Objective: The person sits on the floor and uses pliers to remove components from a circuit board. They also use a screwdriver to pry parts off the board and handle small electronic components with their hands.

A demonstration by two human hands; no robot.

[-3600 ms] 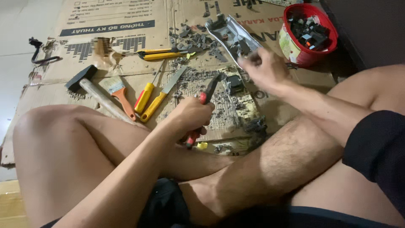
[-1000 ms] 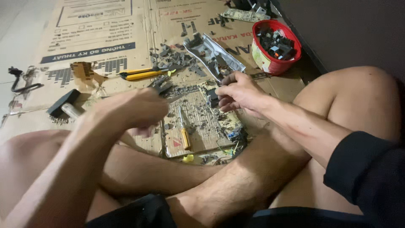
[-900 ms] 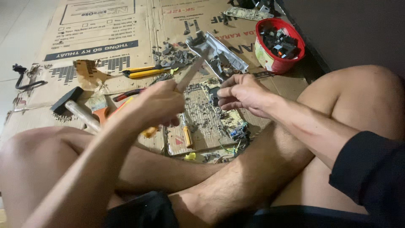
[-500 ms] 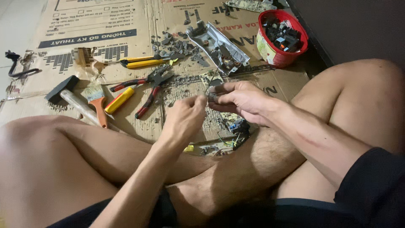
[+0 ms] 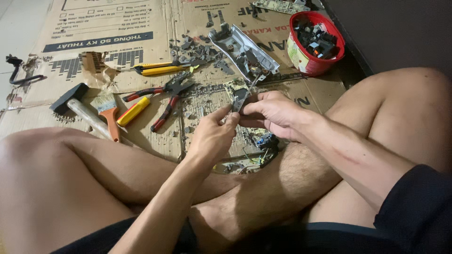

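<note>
2 hands on 1 small part — over the circuit board.

We see our left hand and right hand both pinching a small grey component, long axis upright, between them above the circuit board; red-handled pliers lie left — nearer the left hand.

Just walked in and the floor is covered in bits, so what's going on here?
A person sits cross-legged on flattened cardboard. The left hand and right hand together pinch a small dark part just above a stripped circuit board. Red-handled pliers, a yellow screwdriver, a brush and a hammer lie on the left. A red tub holds dark pieces.
</note>
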